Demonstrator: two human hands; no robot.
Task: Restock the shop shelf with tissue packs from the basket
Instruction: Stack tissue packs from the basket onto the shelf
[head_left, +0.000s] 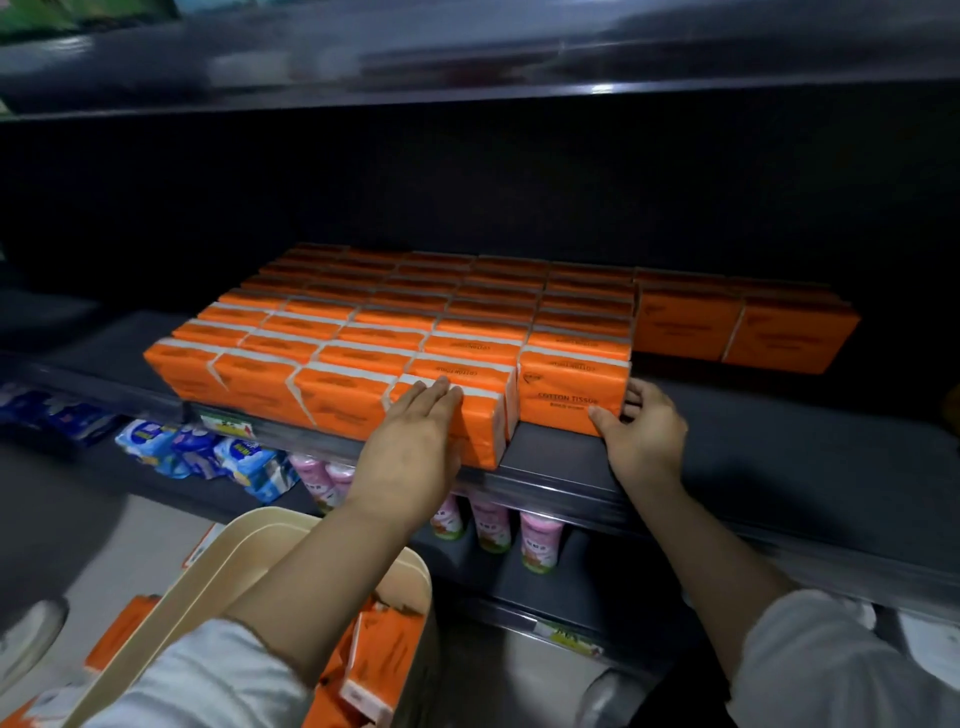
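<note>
Orange tissue packs fill the dark shop shelf (779, 447) in several rows. My left hand (410, 441) lies flat with straight fingers against the front of one orange pack (480, 431) that juts over the shelf's front edge. My right hand (641, 426) grips the lower right corner of the neighbouring front pack marked "COTTON TISSUE" (571, 395), thumb on its face and fingers round its side. A cream basket (291, 540) below my left arm holds more orange packs (384, 660).
Two larger orange packs (743, 327) stand further back on the right. Bare shelf lies to their front and right. The shelf below holds pink bottles (540, 540) and blue-white wrapped packs (208, 452). An upper shelf (467, 62) overhangs. A shoe (31, 634) is at bottom left.
</note>
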